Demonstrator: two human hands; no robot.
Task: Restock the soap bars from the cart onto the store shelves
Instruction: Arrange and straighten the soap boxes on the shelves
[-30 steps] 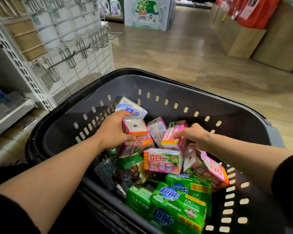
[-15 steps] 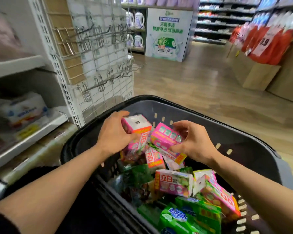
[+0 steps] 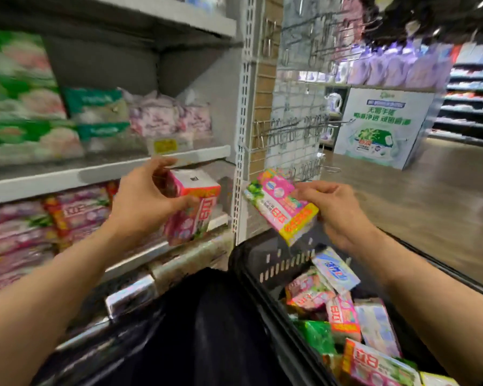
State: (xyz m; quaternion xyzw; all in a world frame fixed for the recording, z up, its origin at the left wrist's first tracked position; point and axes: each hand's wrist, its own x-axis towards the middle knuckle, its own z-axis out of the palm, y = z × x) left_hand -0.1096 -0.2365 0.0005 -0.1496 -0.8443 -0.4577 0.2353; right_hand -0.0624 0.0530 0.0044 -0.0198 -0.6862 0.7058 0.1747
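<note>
Both soap packs (image 3: 191, 210) now up from cart (image 3: 251, 263), blurred shelves (image 3: 106, 168) behind.

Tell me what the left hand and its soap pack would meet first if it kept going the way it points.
Probably the bare right end of the lower shelf. The left hand holds its pink soap pack just before that gap; depth is blurred, so this is uncertain.

A retail shop, household-goods aisle: grey metal shelves (image 3: 106, 174) w/ a slotted white upright (image 3: 244, 112) carry stacked pink and green wrapped packs (image 3: 76, 213), plus a yellow price tag (image 3: 165, 146) on the shelf edge. Beside them a white wire-grid panel w/ bare metal peg hooks (image 3: 296, 126), a white-and-green printed detergent promo stand (image 3: 382, 126) on the wood-look floor (image 3: 430, 196), more stocked aisles behind. A black plastic slotted cart basket (image 3: 251, 263) holds boxed soap bars (image 3: 343, 316).
</note>
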